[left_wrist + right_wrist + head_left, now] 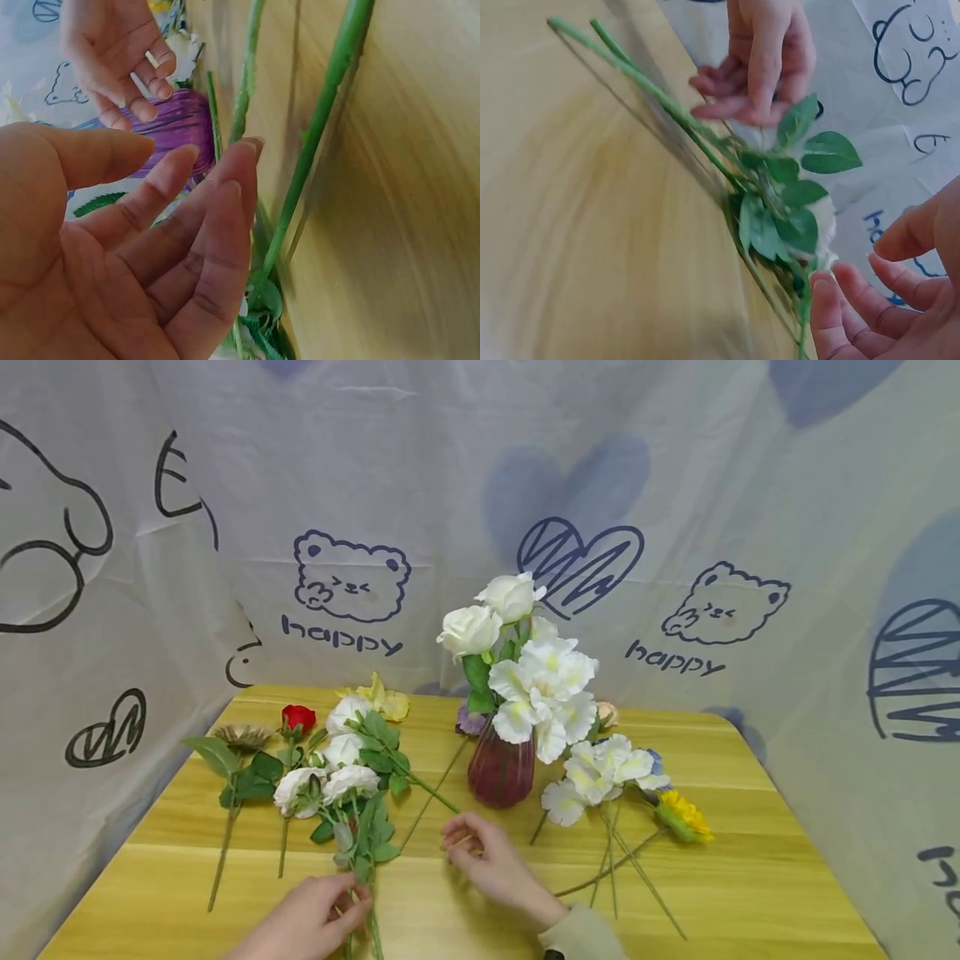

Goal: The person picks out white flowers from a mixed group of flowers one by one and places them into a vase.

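My left hand (318,910) hovers by the green stems (375,920) of artificial white flowers (351,783) lying on the table. In the left wrist view, its thumb and loosely bent fingers are apart, with nothing between them. The stems (315,142) pass behind its fingertips. My right hand (491,864) is near the lower end of another white flower's stem (431,789), its fingers relaxed. In the right wrist view, those fingers hold nothing beside the green leaves (799,229). Behind it stands a purple-red ribbed vase (501,770) holding white roses (470,631) and a large ruffled white bloom (546,685).
On the left lie a red rose (298,718), a brownish flower (243,737) and a yellow flower (386,702). White ruffled flowers (600,772) and a yellow sunflower (684,817) lie right of the vase. A printed cloth (450,485) hangs behind the wooden table (738,877).
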Demonstrator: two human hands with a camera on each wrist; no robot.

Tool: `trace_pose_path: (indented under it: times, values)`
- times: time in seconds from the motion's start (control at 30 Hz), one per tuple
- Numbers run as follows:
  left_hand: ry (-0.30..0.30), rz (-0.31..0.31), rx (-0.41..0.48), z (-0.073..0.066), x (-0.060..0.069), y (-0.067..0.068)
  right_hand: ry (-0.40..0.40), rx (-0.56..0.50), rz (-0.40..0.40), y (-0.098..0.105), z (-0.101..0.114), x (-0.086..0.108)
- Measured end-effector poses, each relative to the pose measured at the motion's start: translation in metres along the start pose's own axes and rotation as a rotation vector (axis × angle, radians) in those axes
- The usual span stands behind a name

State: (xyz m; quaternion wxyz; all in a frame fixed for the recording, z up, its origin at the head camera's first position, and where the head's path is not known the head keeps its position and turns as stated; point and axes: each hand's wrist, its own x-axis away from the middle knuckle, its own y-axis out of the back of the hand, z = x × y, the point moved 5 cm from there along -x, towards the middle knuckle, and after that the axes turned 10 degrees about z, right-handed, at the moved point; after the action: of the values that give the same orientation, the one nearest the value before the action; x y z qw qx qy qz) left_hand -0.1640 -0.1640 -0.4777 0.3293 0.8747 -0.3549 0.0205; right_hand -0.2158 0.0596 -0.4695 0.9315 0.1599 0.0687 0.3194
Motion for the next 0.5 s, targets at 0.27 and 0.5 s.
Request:
trace_pose_path:
  times: [0.27,0.5]
  values:
    - [-0.047,0.040,-0.051,0.001,-0.012,-0.012,-0.050,-0.037,0.070,-0.018,-0.001,-0.001]
    - [-0.041,-0.039,-0.036,0.000,-0.014,-0.010,-0.064,-0.059,0.081,-0.021,-0.003,-0.002]
